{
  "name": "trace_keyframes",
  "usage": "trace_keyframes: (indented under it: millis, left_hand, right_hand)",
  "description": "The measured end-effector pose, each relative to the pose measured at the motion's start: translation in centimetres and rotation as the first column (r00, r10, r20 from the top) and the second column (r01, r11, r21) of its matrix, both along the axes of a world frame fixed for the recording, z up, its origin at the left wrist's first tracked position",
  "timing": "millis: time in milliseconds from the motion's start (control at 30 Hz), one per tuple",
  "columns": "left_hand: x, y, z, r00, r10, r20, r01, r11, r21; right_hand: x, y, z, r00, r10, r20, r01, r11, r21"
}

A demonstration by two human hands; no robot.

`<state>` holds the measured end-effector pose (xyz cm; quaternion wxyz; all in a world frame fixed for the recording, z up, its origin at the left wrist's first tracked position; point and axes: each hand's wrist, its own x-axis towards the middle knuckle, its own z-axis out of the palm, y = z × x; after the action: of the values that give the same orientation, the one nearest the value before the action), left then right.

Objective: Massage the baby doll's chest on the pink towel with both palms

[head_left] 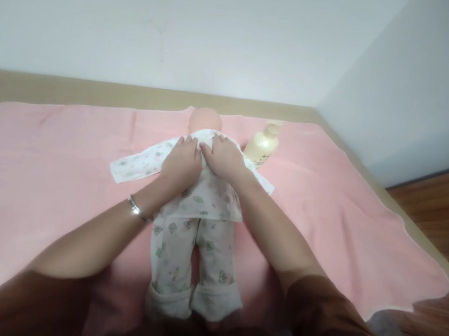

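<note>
A baby doll (205,121) with a smooth bald head lies stretched out, its head away from me and no face showing. It wears a white printed long-sleeved top (213,201) and matching trousers (174,248) with the leg ends folded up. Its sleeves spread out to both sides. My left hand (183,161) lies on the left upper part of the top, fingers extended. Beside it, my right hand (224,157) rests on the right upper part, also with fingers laid out. The thumbs are close together near the middle.
A pale yellow pump bottle (260,149) leans at a tilt by the doll's right-hand sleeve. Under everything is a pink blanket (67,173) on a beige surface (56,89). White walls (241,41) stand behind and to the right; wooden flooring (448,213) shows at right.
</note>
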<state>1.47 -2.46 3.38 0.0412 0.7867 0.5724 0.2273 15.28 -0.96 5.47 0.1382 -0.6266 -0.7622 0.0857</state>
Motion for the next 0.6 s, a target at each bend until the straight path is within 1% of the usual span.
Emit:
trace_keyframes:
  millis: [100, 200, 333, 433, 500, 600]
  left_hand:
    - [-0.4, 1.1, 0.0, 0.996, 0.057, 0.075, -0.051, 0.995, -0.086]
    - [-0.7, 2.0, -0.2, 0.99, 0.085, 0.113, -0.071, 0.99, -0.124]
    - [-1.1, 2.8, -0.8, 0.978, 0.084, 0.191, -0.062, 0.991, -0.119]
    - [-1.3, 2.9, -1.0, 0.975, 0.075, 0.208, -0.056, 0.994, -0.097]
    - [-1.1, 2.5, -0.9, 0.982, 0.089, 0.166, -0.076, 0.994, -0.084]
    - [-0.5, 1.5, -0.9, 0.992, 0.081, 0.096, -0.08, 0.997, -0.013]
  right_hand:
    - [-0.3, -0.4, 0.2, 0.999, -0.007, 0.032, 0.007, 1.0, 0.014]
    - [-1.0, -1.5, 0.3, 0.995, -0.022, 0.099, 0.018, 0.999, 0.043]
    - [-2.1, -3.4, 0.3, 0.977, 0.079, 0.196, -0.104, 0.987, 0.119]
    - [-2.3, -3.5, 0.2, 0.958, 0.149, 0.246, -0.181, 0.977, 0.112]
    - [-2.1, -2.8, 0.1, 0.969, 0.1, 0.226, -0.125, 0.987, 0.1]
    - [-1.5, -1.2, -0.2, 0.992, -0.058, 0.109, 0.051, 0.996, 0.069]
